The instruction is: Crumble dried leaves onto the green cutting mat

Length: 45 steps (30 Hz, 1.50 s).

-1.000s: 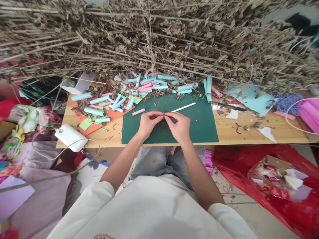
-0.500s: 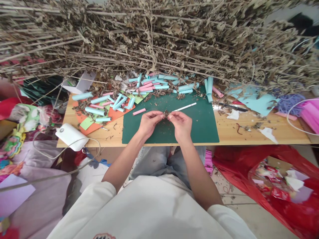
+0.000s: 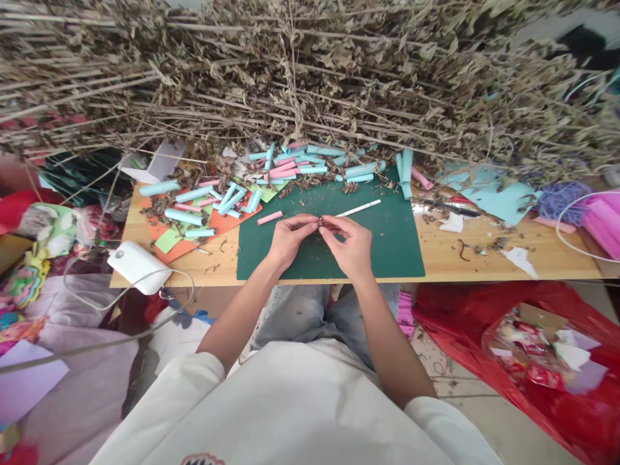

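1. At our right, a red bag [image 3: 453, 323] gapes by the wooden desk [image 3: 450, 258].
2. On the desk we have a green mat [image 3: 310, 266].
3. Over it, our left hand [image 3: 285, 242] and right hand [image 3: 352, 247] pinch a dried bit [image 3: 320, 221] between fingertips.
4. Beyond, a white stick [image 3: 359, 208], then rolls [image 3: 184, 217].
5. Stalks [image 3: 290, 84] crowd the back.

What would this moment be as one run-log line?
left hand: pinching dried plant bit | right hand: pinching same bit | green mat: beneath both hands | white stick, pink roll: on mat

left hand [image 3: 286, 243] and right hand [image 3: 352, 249], fingers [image 3: 307, 229] around small dried scrap [image 3: 320, 221] above green mat [image 3: 392, 242]
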Tool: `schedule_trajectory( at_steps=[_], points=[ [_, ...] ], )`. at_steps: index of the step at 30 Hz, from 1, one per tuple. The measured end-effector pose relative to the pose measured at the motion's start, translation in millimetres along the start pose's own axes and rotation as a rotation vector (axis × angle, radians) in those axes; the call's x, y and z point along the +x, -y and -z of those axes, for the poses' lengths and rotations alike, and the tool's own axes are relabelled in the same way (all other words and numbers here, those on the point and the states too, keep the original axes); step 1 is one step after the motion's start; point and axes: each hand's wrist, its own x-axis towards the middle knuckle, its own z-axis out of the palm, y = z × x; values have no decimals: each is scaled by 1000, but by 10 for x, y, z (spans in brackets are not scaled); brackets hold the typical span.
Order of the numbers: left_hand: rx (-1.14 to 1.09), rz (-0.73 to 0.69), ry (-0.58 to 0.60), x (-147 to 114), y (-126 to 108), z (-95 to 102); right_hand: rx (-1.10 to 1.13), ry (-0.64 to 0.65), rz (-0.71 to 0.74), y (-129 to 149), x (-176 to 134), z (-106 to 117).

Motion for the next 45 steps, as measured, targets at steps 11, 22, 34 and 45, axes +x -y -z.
schedule_trajectory(
  at_steps=[11,22,34,45],
  points=[
    [237,-56,-5,-21,12,-5,-113,34,-19,-7,17,4],
    [-72,119,11,-26,-79,-52,828,-111,-524,-107,-5,-210],
    [-17,64,11,-55,-88,-14,539,-259,-455,-205,23,-110],
    [190,-53,-34,-36,-33,-28,86,-34,-89,-49,2,73]
  ],
)
